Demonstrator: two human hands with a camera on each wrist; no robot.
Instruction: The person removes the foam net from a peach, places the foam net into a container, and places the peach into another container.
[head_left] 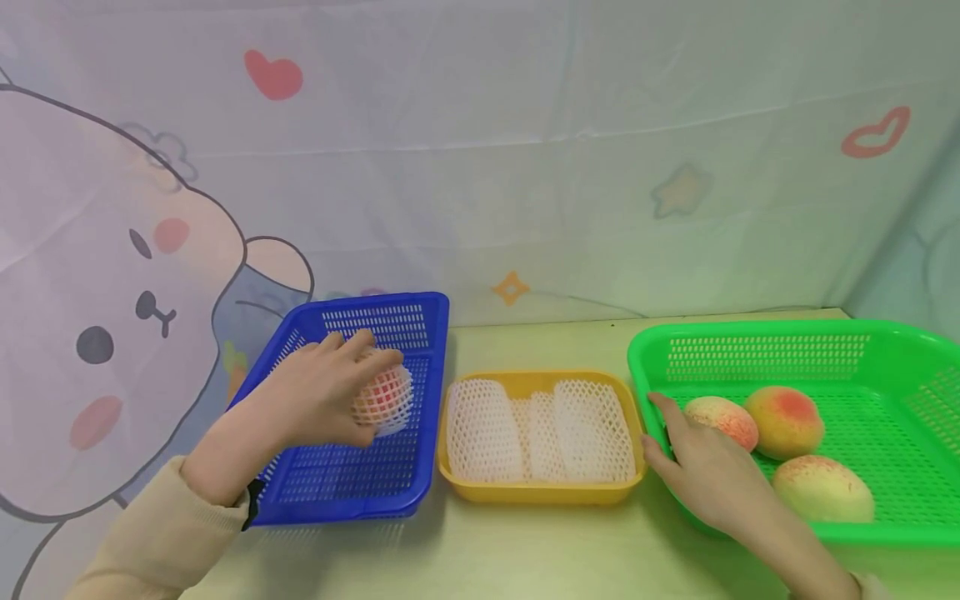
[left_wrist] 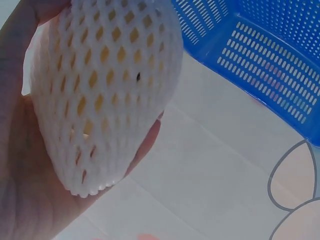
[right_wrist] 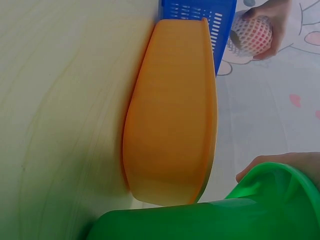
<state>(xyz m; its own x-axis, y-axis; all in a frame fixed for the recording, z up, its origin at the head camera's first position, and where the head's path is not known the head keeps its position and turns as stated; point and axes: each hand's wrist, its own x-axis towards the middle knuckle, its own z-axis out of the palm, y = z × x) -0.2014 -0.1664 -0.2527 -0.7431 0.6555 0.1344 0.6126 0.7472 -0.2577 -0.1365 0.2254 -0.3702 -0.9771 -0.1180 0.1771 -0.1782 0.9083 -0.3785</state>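
Observation:
A peach in a white foam net (head_left: pixel 384 398) is in my left hand (head_left: pixel 322 387), held over the blue basket (head_left: pixel 337 479). The left wrist view shows the hand curved around the netted peach (left_wrist: pixel 110 95), yellow skin showing through the mesh. My right hand (head_left: pixel 712 475) rests at the left rim of the green basket (head_left: pixel 757 329), its thumb and index finger extended toward the rim; its other fingers are hidden. Beside that hand lie a speckled peach (head_left: pixel 723 421), a red-and-yellow peach (head_left: pixel 784 421) and a pale yellow peach (head_left: pixel 823 490).
Between the two baskets stands a yellow tray (head_left: pixel 543 493) with several white foam nets (head_left: pixel 483 429) in it. All stand on a light wooden table (head_left: pixel 540 550). A printed cloth (head_left: pixel 480 167) with a cartoon animal hangs behind.

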